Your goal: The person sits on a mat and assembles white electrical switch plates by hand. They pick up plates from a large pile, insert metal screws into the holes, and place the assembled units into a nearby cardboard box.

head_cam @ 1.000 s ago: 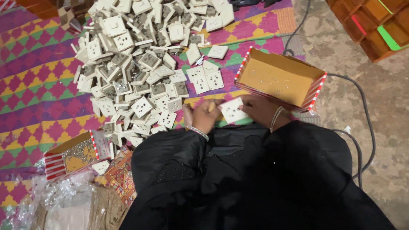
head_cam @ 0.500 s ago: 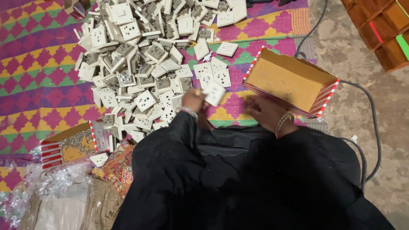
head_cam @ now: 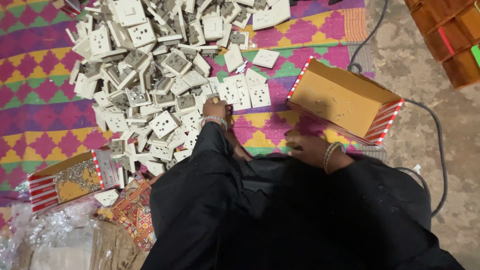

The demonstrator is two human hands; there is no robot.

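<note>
My left hand [head_cam: 215, 108] reaches forward to the near edge of a big heap of white socket plates [head_cam: 150, 75]. Its fingertips touch the plates there, right beside a flat plate with round holes [head_cam: 229, 92]. The curled fingers hide whether it grips one. My right hand [head_cam: 306, 147] rests on the patterned mat [head_cam: 35, 107] with nothing in it, just in front of an open cardboard box [head_cam: 340, 100] that has a few small screws on its bottom. Black sleeves and black cloth [head_cam: 280, 215] cover my arms and lap.
A second, smaller striped box holding small metal parts [head_cam: 70, 180] lies at the left. Clear plastic wrapping [head_cam: 45, 235] is piled at the lower left. A black cable [head_cam: 440, 150] runs over the bare floor at the right, near brown crates [head_cam: 450, 35].
My left hand has moved a white plate from in front of my lap out to the heap's edge. My right hand has let go of it and settled on the mat by the box.
</note>
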